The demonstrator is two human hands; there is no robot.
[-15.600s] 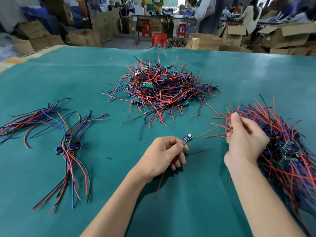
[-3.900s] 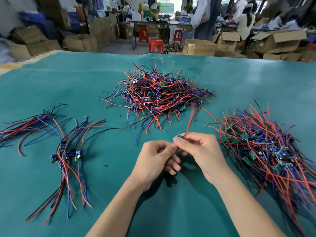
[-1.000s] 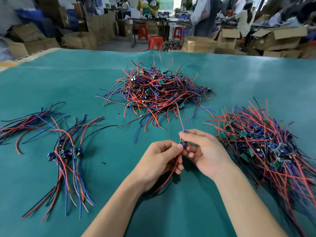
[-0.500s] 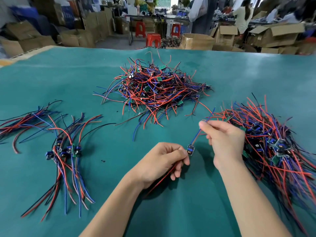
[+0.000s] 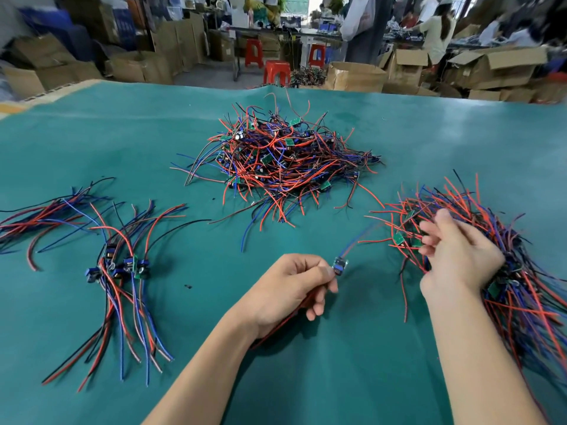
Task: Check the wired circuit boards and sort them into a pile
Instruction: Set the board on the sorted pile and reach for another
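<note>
Pinching circuit board (image 5: 340, 266), left hand (image 5: 291, 289), wires up-right

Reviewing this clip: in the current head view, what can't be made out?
- Right hand: motion-blurred, so whether its fingers pinch a wire is unclear.
- Held board: too small to read its parts; left hand covers its lower wires.
- Right pile: cut off by the right edge, partly behind the right forearm.
- Left wire bundle: cut off by the left edge.

Bare green mat (image 5: 352, 378) between hands; wire piles (image 5: 282, 161) around.
</note>
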